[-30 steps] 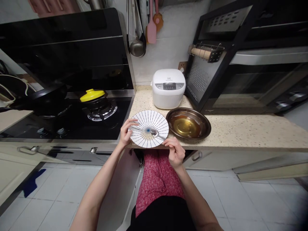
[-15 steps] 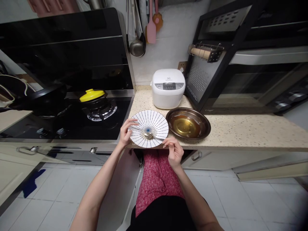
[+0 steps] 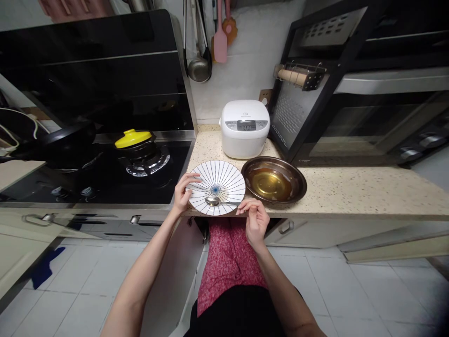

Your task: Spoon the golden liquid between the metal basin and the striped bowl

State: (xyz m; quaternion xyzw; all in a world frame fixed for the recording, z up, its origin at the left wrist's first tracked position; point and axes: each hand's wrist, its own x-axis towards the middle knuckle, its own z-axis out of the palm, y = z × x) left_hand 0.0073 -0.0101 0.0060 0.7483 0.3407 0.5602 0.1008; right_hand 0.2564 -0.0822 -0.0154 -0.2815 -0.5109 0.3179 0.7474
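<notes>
A white plate [image 3: 224, 175] with dark lines radiating from a blue centre lies at the counter's front edge. My left hand [image 3: 183, 191] grips its left rim, fingers reaching over the edge and thumb lower down. Between the thumb and fingertips of my right hand [image 3: 256, 219] is the handle of a metal spoon [image 3: 212, 201]. The spoon's bowl is over the lower part of the plate, just below the blue centre; I cannot tell whether it touches the surface. Just right of the plate stands a brown metal basin [image 3: 300, 185] with yellowish liquid in it.
Behind the plate stands a white rice cooker [image 3: 245, 133]. On the stove to the left are a small pot with a yellow lid [image 3: 133, 138] and a dark pan [image 3: 66, 140]. A ladle [image 3: 199, 70] and pink spatula [image 3: 220, 44] hang on the wall. A dark oven [image 3: 379, 121] stands right.
The spoon's bowl has shifted slightly left and down over the plate. My right hand has tilted a little with it. My left hand and the plate stay nearly in place.
</notes>
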